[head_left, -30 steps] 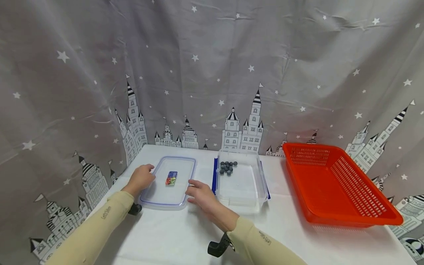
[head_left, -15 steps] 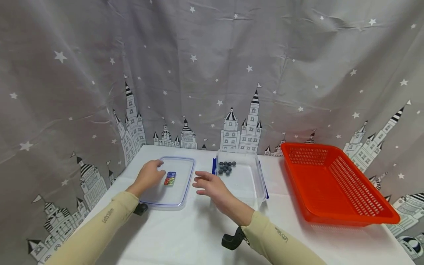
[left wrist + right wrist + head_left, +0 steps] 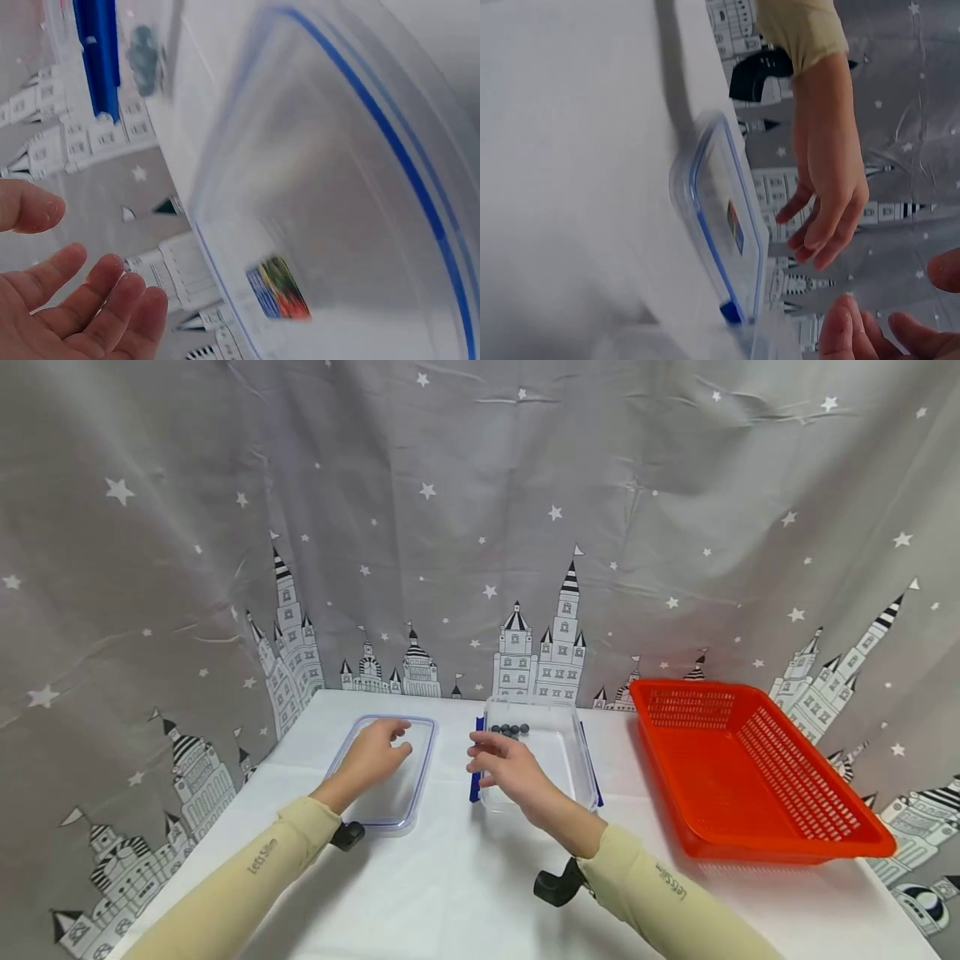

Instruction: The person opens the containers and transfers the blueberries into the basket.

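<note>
The left hand (image 3: 372,757) hovers, fingers loosely spread and holding nothing, over the flat clear plastic lid with a blue rim (image 3: 415,793), lying on the white table (image 3: 450,893). The right hand (image 3: 510,770), also relaxed and empty, hangs above the clear rectangular plastic container (image 3: 566,760) just beside it, seemingly not touching. Small dark round balls (image 3: 510,729) cluster in its far corner.

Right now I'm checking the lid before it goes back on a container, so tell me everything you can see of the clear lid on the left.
The clear lid looks like see-through plastic, a rounded rectangle with a thin blue line round its rim. It lies flat on the white table, left of the clear container. A small colourful label sits on it. The left hand hovers over its far part with relaxed fingers; in the right wrist view it seems clear of the lid.
</note>
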### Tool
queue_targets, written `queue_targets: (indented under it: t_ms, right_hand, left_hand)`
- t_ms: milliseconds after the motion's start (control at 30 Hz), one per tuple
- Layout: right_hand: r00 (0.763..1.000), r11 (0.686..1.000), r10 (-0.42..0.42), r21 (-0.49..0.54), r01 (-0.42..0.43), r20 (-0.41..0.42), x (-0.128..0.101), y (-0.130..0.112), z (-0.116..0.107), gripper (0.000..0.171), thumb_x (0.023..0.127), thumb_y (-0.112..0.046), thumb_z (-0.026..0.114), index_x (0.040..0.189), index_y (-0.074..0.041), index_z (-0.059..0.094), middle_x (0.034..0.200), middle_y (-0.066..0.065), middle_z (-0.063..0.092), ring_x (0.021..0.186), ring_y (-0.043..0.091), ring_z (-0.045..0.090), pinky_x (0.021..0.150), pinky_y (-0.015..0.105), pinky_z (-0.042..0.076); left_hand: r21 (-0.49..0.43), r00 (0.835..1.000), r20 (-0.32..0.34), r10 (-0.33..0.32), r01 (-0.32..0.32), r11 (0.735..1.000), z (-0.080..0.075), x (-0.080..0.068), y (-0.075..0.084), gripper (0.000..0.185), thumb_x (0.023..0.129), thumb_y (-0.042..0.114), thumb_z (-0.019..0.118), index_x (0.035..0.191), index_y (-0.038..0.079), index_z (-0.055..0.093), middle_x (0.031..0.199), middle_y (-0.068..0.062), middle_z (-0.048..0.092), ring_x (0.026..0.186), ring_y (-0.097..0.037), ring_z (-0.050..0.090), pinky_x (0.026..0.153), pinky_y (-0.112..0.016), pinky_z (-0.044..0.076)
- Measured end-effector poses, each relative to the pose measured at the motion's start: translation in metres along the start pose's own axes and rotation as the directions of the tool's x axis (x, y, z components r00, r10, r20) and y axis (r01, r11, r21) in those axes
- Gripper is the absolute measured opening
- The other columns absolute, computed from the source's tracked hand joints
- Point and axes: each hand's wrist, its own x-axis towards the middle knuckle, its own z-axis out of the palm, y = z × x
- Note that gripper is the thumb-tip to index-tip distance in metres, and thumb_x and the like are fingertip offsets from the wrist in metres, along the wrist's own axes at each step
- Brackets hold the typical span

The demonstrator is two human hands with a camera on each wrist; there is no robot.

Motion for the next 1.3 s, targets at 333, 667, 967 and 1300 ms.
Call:
queue_targets:
  t_ms: [333, 667, 967, 1300]
  right_hand:
    - [0.998, 0.999, -0.004, -0.051, 0.001, -0.062, -0.003, 0.002, -0.03, 0.048, 0.091, -0.011, 0.058, 0.139, -0.006, 0.058, 0.127, 0.013, 0.065, 0.109, 0.022, 0.066, 0.086, 0.036, 0.056]
    - [0.99, 0.997, -0.009, -0.08, -0.002, -0.14, -0.004, 0.007, -0.055, 0.043, 0.09, -0.01, 0.058, 0.133, -0.008, 0.063, 0.121, 0.01, 0.067, 0.106, 0.022, 0.064, 0.08, 0.031, 0.054]
    - [0.984, 0.994, 0.004, -0.109, -0.023, -0.176, -0.012, 0.008, -0.077, 0.041, 0.096, -0.014, 0.054, 0.136, -0.007, 0.06, 0.127, 0.013, 0.065, 0.11, 0.026, 0.062, 0.086, 0.032, 0.055]
    - [0.977, 0.995, 0.006, -0.099, -0.028, -0.215, -0.017, 0.01, -0.095, 0.039, 0.099, -0.016, 0.053, 0.136, -0.006, 0.059, 0.128, 0.016, 0.064, 0.113, 0.032, 0.06, 0.085, 0.029, 0.056]
  left_hand:
    - [-0.086, 0.999, 0.036, 0.003, 0.0, 0.996, 0.026, -0.003, 0.035, 0.045, 0.092, 0.017, 0.062, 0.134, 0.0, 0.059, 0.122, -0.017, 0.067, 0.114, -0.035, 0.063, 0.099, -0.049, 0.05]
    - [-0.194, 1.0, -0.015, 0.021, -0.024, 0.981, 0.048, -0.006, 0.063, 0.039, 0.094, 0.019, 0.062, 0.129, 0.001, 0.061, 0.114, -0.013, 0.068, 0.105, -0.028, 0.065, 0.093, -0.045, 0.052]
    - [-0.237, 1.0, -0.011, 0.012, -0.014, 0.971, 0.065, -0.004, 0.081, 0.045, 0.095, 0.022, 0.063, 0.132, -0.001, 0.057, 0.118, -0.016, 0.066, 0.105, -0.031, 0.064, 0.093, -0.047, 0.052]
    - [-0.229, 0.997, 0.035, -0.063, 0.07, 0.971, 0.076, -0.009, 0.094, 0.057, 0.095, 0.031, 0.061, 0.143, 0.003, 0.049, 0.131, -0.013, 0.062, 0.114, -0.031, 0.062, 0.096, -0.047, 0.052]
